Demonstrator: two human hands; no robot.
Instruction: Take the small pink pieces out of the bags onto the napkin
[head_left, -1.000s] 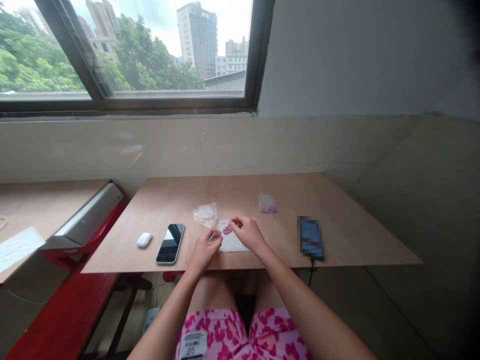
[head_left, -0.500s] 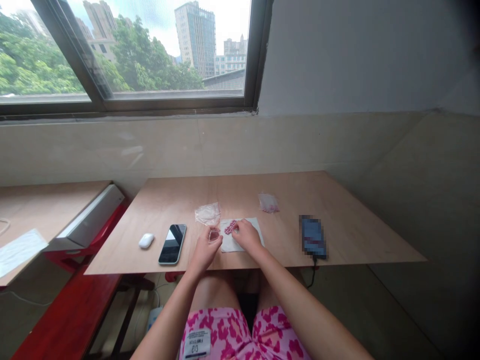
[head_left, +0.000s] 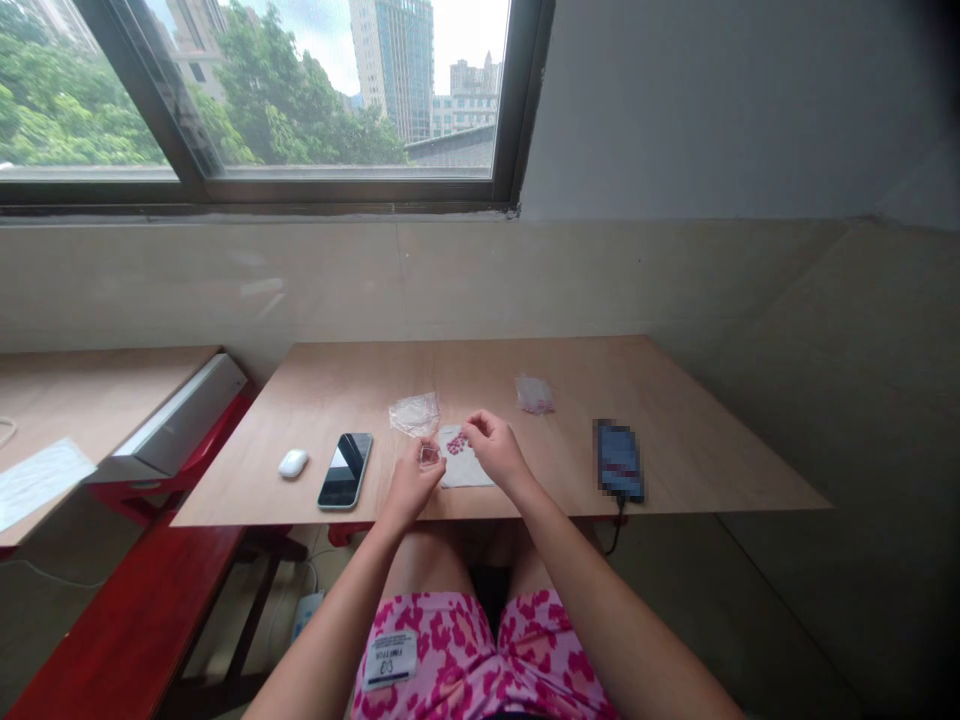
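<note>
My left hand [head_left: 411, 485] pinches a small clear plastic piece [head_left: 429, 456] between its fingertips. My right hand [head_left: 491, 450] hangs just to the right, fingertips drawn together above a white paper sheet [head_left: 469, 467]. Whether those fingertips hold anything is too small to tell. A little cluster of pink beads [head_left: 456, 443] lies on the paper, close to both hands. Behind my left hand sits a crumpled clear plastic bag [head_left: 414, 414]. Further back on the right lies a small clear bag with pink contents [head_left: 535, 395].
The plywood tabletop [head_left: 570, 400] also holds a white oval object [head_left: 293, 463], a black smartphone [head_left: 345, 470], and a pixelated phone [head_left: 619, 462] with a black cable over the front edge. A second desk [head_left: 97, 400] and red bench [head_left: 127, 610] stand left.
My right hand has lifted from the paper, its fingertips now drawn together. The view has tilted slightly, so the table sits higher in the frame.
</note>
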